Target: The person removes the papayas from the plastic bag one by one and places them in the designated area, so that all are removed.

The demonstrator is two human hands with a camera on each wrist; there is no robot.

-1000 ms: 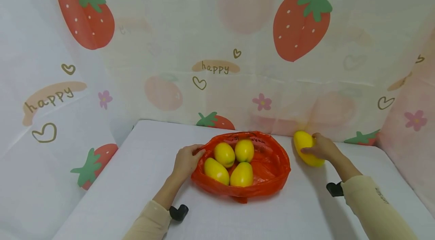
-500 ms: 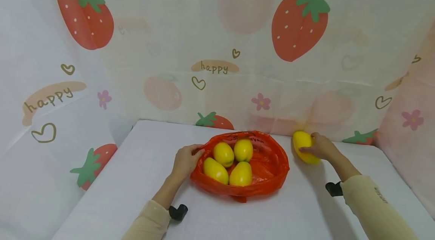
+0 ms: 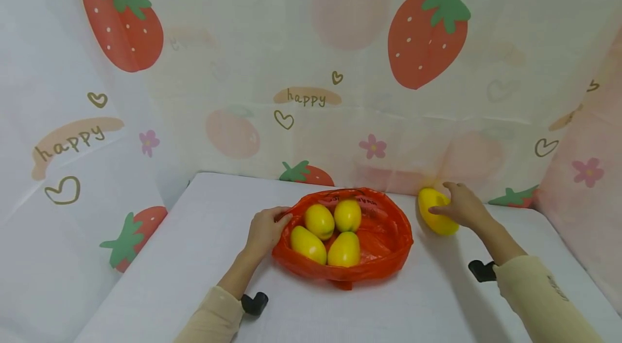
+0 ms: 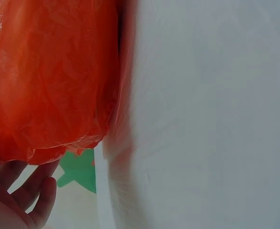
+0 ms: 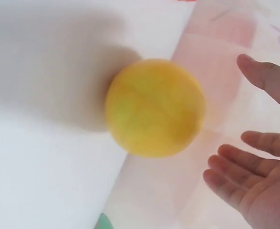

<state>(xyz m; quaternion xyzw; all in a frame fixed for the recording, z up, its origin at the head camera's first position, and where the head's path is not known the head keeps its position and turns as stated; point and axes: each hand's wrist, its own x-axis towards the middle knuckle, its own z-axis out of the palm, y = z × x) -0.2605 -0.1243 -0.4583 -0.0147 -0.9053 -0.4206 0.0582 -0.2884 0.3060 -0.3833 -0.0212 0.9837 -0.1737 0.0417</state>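
In the head view a red plastic bag (image 3: 374, 246), its mouth rolled open into a wide ring, sits on the white table with several yellow mangoes (image 3: 344, 250) inside. My left hand (image 3: 264, 229) holds the bag's left rim; the left wrist view shows its fingers against the outside of the red plastic (image 4: 54, 81). Off to the bag's right, a larger yellow mango (image 3: 432, 213) lies on the table near the back edge. My right hand (image 3: 464, 205) is just right of it with thumb and fingers spread. The right wrist view shows a gap between that hand (image 5: 268, 186) and the mango (image 5: 154, 107).
The white table (image 3: 301, 316) ends at a cloth backdrop (image 3: 233, 73) printed with strawberries, hearts and flowers. More of this cloth rises on the left and right sides. A black wrist mount (image 3: 255, 304) sits on the left wrist, another (image 3: 482, 271) on the right.
My right hand has loosened its grip on the larger mango, its fingers lifting away and the arm shifting slightly right. The left hand and the bag have stayed put.
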